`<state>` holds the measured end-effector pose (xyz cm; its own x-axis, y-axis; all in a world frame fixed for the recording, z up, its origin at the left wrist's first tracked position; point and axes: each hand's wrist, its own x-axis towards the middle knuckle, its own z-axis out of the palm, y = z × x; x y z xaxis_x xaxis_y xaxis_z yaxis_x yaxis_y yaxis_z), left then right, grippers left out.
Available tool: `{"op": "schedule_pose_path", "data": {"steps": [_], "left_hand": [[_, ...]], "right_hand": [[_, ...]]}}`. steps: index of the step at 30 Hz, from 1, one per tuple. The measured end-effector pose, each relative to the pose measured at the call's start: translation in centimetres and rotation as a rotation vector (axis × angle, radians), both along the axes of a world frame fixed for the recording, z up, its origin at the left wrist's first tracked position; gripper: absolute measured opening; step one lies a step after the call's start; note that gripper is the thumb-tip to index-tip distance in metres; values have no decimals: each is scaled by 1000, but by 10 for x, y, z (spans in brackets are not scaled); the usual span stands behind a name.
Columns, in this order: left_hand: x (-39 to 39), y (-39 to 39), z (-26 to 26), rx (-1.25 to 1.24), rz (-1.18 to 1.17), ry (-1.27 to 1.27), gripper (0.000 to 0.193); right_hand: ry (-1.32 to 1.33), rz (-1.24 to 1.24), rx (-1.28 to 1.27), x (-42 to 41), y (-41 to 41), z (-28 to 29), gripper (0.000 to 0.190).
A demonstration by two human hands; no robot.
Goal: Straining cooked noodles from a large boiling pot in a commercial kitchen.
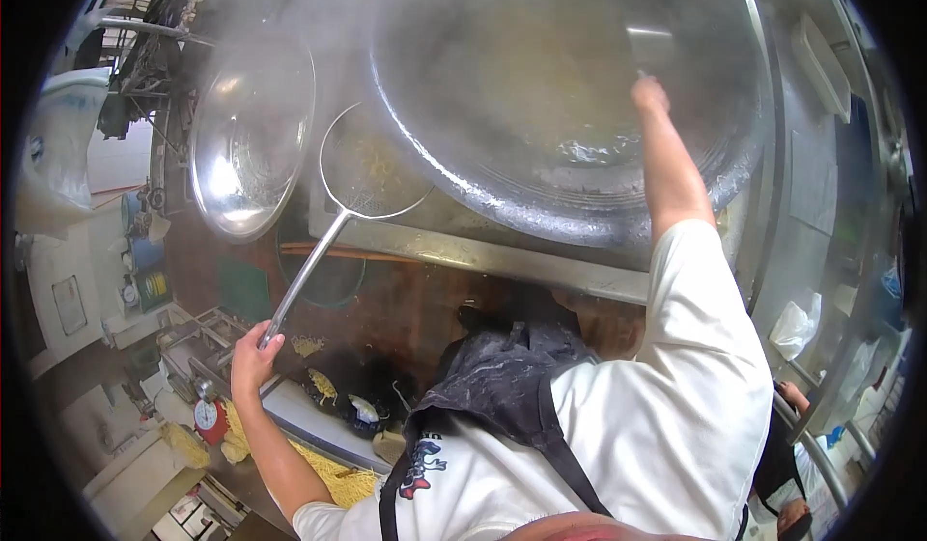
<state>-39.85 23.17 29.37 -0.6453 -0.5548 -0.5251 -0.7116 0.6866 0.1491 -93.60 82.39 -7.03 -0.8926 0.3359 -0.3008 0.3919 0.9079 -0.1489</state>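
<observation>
My left hand (pixel 255 358) grips the end of the long metal handle of a wire-mesh skimmer (pixel 308 269). The skimmer's round mesh head, with some yellowish bits on it, lies above the metal counter to the left of a very large wok (pixel 500 204). Stretched out over the wok, my right hand (pixel 650 94) holds a metal tool (pixel 649 38) with a pale, flat-looking head. Steam blurs that tool, so its exact kind is unclear. Cloudy yellowish liquid (pixel 579 110) fills the wok, its surface rippling near my side.
A large shiny metal bowl (pixel 250 150) is tilted left of the skimmer. Yellow noodles (pixel 340 476) lie behind my left arm, near a red dial scale (pixel 208 418). The metal counter edge (pixel 507 255) runs before me. Another person (pixel 782 461) is at the lower right.
</observation>
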Motion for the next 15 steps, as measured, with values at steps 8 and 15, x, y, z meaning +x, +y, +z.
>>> {"op": "schedule_pose_path", "data": {"steps": [8, 15], "left_hand": [[10, -1, 2, -38, -14, 26, 40], [8, -8, -4, 4, -59, 33, 38]], "right_hand": [[-423, 332, -417, 102, -121, 44, 16], [-469, 245, -1082, 162, -132, 103, 13]]}}
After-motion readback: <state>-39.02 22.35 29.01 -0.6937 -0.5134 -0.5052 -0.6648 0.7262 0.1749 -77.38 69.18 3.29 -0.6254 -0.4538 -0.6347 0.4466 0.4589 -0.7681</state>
